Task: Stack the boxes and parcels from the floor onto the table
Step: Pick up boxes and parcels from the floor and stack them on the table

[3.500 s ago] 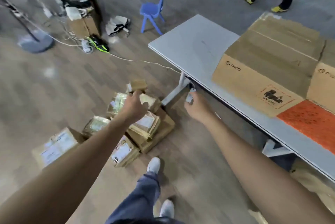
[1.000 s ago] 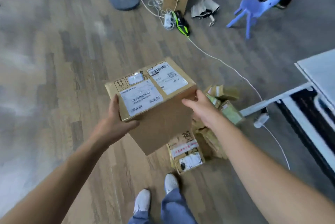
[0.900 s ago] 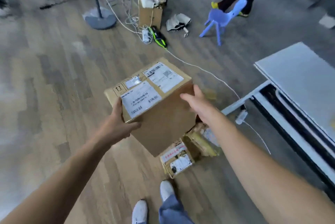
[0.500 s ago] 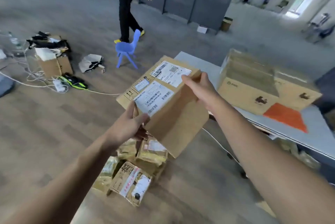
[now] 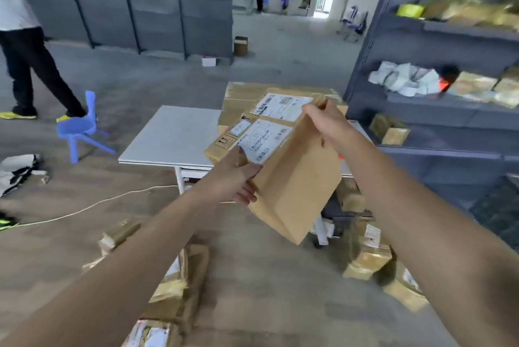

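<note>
Grey table (image 5: 174, 133), held box (image 5: 292, 178), labels (image 5: 262, 138) blurred

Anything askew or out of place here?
The box is tilted, one corner pointing down, gripped by left hand and right hand. A white cable trails loose across the floor beside the table: possible trip hazard.

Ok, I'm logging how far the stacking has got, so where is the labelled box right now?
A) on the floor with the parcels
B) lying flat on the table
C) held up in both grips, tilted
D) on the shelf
C: the left grip holds the labelled box at its near corner and the right grip holds its far top edge. The box is tilted in the air in front of the table.
</note>
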